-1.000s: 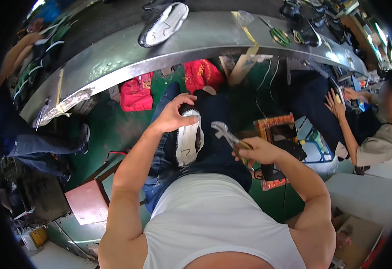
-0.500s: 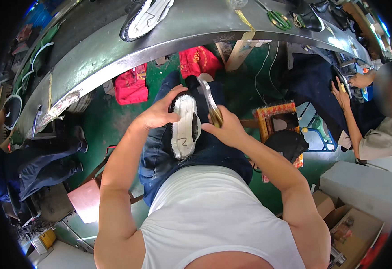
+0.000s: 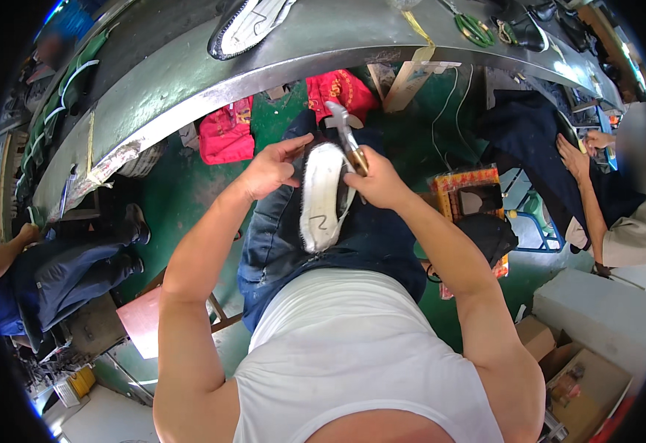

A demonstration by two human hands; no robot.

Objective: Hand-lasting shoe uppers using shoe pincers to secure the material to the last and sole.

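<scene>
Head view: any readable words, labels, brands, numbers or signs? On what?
Near shoe: dark handwritten mark on the white underside; not transcribed.
Far shoe, on the bench: similar dark mark; not transcribed.
Red bundle under the bench: yellow print, too small to read.
Nothing else legible.

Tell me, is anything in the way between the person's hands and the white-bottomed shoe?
Nothing visible: the left hand is close beside the shoe, and the right hand, holding pliers, is close on its other side. Whether either touches it is hard to tell.
</scene>
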